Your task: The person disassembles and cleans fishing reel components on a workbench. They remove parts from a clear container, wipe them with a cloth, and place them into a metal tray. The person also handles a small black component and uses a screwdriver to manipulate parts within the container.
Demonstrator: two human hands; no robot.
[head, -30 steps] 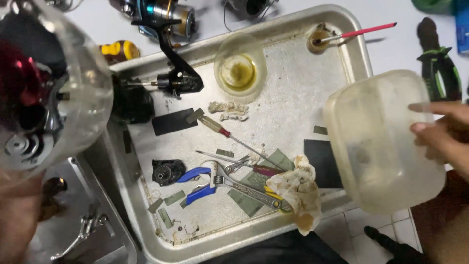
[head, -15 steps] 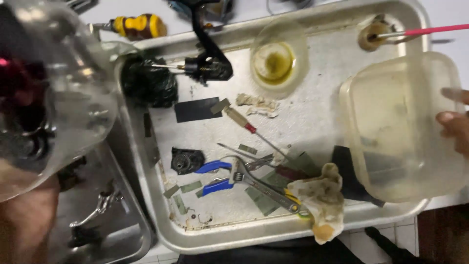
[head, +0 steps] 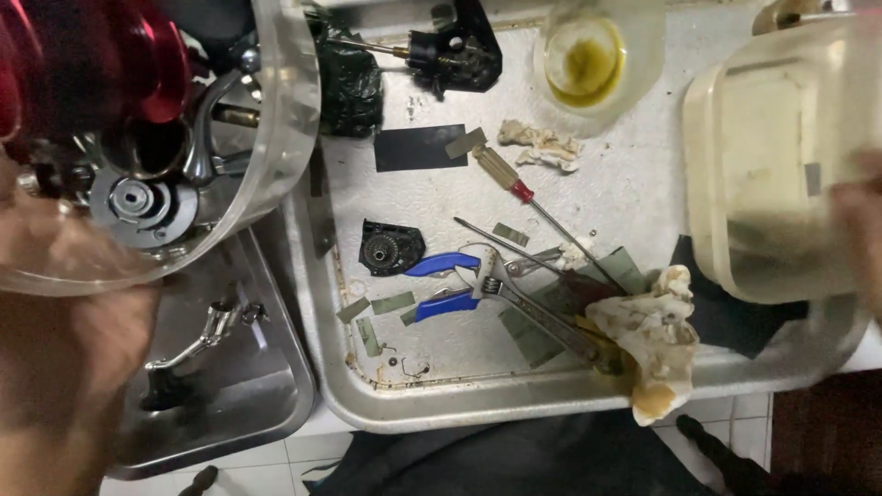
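Head view: left hand (head: 64, 367) at 8 o'clock grips clear plastic bowl (head: 156, 147) from below, tilted; it holds red reel spool (head: 92, 64) and metal reel parts, so prob. heavy and slick-walled, best cupped under base. Right hand (head: 859, 230) at 3 o'clock, blurred, holds translucent tub (head: 772, 165) by its side; light, flexible. Counts: 2 steel trays (head: 551, 404), 1 screwdriver (head: 514, 184), 1 blue-handled pliers (head: 446, 285), 1 stained rag (head: 652, 340).

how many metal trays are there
2: a big tray in the middle with the tools, and a smaller tray at lower left, partly hidden by the clear bowl and the left hand.
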